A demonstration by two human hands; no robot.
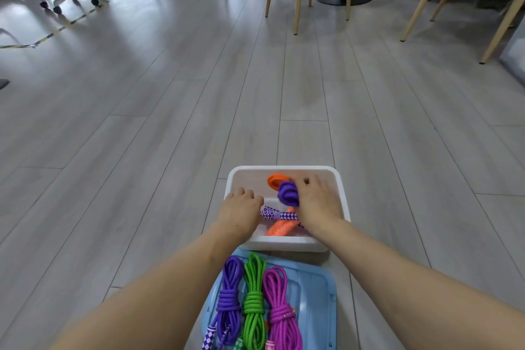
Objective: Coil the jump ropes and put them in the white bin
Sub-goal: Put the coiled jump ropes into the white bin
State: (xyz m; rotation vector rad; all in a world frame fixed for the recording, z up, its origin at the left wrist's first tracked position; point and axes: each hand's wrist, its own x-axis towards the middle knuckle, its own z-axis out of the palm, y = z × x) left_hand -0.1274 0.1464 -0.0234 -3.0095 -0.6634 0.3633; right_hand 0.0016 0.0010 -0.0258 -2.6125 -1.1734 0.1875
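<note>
Head view: both hands are in the square white plastic bin (287, 170) at six o'clock. The right hand (318, 202) clutches the coiled purple jump rope (288, 193) over an orange rope coil (276, 180); the left hand (241, 207), curled, pinches its patterned handle (274, 214).

Ropes (287, 196) in bin (285, 170), 3 coils (253, 301) prob. on lid (315, 287) behind.

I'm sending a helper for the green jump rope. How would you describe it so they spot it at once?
Find the white bin on the grey floor; directly in front of it, nearer the person, lies a light blue lid. Three coiled ropes lie side by side on it. The green rope is the middle one, between a purple rope and a pink rope.
</note>
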